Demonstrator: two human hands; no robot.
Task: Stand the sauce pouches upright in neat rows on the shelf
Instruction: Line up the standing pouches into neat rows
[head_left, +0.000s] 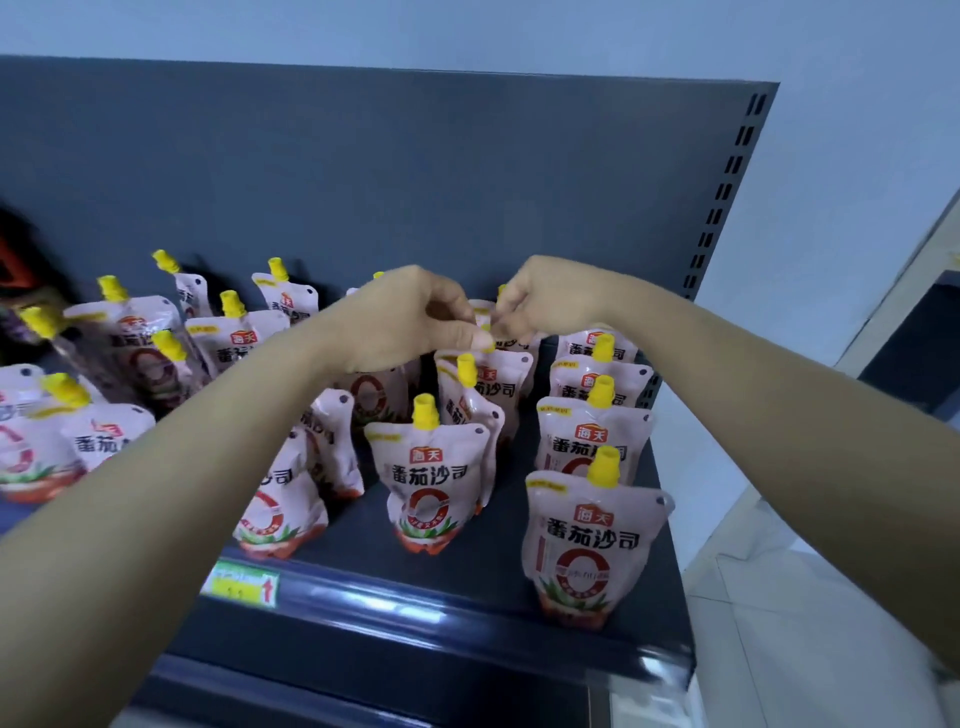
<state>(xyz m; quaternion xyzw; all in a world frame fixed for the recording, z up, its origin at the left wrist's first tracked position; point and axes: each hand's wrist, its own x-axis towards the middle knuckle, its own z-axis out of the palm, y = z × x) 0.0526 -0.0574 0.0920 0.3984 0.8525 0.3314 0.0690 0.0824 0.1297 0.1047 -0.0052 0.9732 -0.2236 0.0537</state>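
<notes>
The shelf's front rail (467, 618) is running closest to me, carrying a green and yellow price label (241, 584) toward its left. Just behind the rail on the right, the nearest tomato sauce pouch (587, 540) is standing upright, yellow cap up, heading a right-hand row (592, 447) of four pouches lining up one behind another toward the back. Left of it and apart from it, the front middle pouch (428, 483) is also standing upright, with a turned pouch (462, 410) sitting close behind it. My forearms are reaching in from both lower corners, and the left one is covering part of a half-hidden pouch (280, 499) beside the middle row. Further in, my left hand (410, 317) and right hand (550, 296) are meeting over the held pouch (506, 371) toward the back of that middle row. My left grip is narrow, thumb and forefinger pinching the pouch's top at its yellow cap. My right grip is curling tight just beside it, but I cannot tell whether it is truly holding anything. Off to the left, the loose pouches (130, 332) are leaning at odd angles, caps pointing different ways. Behind everything the dark grey back panel (363, 171) is rising, with a slotted upright (727, 182) along its right edge and a pale blue wall (857, 156) beyond.
</notes>
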